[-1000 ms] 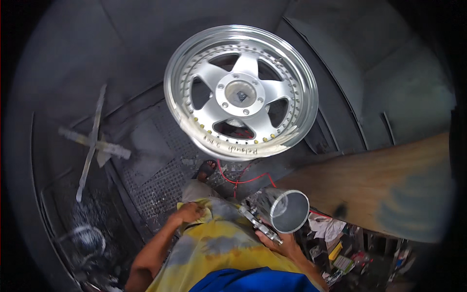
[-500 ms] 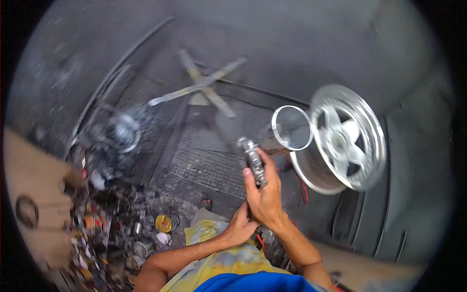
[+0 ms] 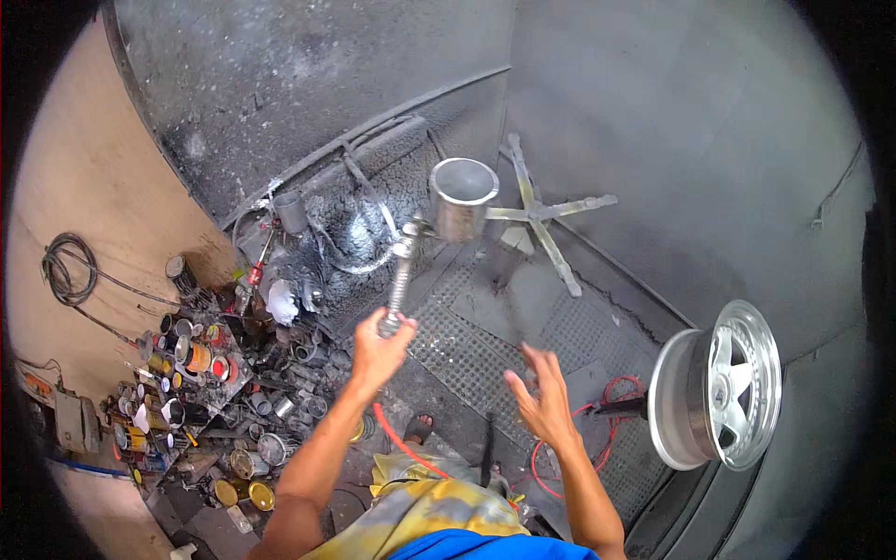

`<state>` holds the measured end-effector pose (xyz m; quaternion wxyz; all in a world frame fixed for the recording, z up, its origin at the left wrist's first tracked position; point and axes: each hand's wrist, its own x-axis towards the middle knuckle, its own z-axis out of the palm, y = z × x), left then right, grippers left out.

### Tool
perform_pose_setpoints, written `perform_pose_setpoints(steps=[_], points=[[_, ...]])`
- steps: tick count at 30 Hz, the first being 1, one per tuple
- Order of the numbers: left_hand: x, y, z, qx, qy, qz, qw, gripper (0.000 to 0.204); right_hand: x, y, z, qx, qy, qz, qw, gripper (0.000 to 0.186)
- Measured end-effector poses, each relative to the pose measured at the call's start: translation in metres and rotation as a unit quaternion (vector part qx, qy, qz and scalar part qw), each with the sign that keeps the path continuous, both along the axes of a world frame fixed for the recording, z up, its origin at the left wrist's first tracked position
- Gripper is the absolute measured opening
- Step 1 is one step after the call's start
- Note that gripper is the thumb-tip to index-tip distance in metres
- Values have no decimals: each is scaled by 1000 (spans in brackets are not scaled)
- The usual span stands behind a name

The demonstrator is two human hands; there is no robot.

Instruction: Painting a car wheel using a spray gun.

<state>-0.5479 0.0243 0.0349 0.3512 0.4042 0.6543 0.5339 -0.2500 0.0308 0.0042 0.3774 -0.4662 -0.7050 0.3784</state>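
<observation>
Grey spray booth | L hand (image 3: 378, 350) fingers clamped on spray gun (image 3: 403, 271) handle, cup above | R hand (image 3: 541, 401) fingers spread, empty

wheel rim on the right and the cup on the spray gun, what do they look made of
The wheel rim looks like polished or silver-painted metal, likely alloy: bright, reflective spokes and lip. The spray gun cup looks like bare brushed metal: dull grey sheen, shiny rim. The left hand holds the gun.

One spray gun (image 3: 439, 224), one alloy wheel (image 3: 719, 385), perhaps two dozen paint tins (image 3: 196, 359), too small to count.
</observation>
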Motion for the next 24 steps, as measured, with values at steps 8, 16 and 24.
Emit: perform_pose_setpoints(steps=[8,16,24], points=[[-122,39,-5,-65,41,-3,997,16,9,-70,-101,-213,-91,-129,964,36],[-42,85,-31,-23,4,-169,985,15,-103,17,-5,17,55,-137,989,47],[150,39,-85,50,12,-490,870,38,-4,4,39,116,28,-453,884,66]])
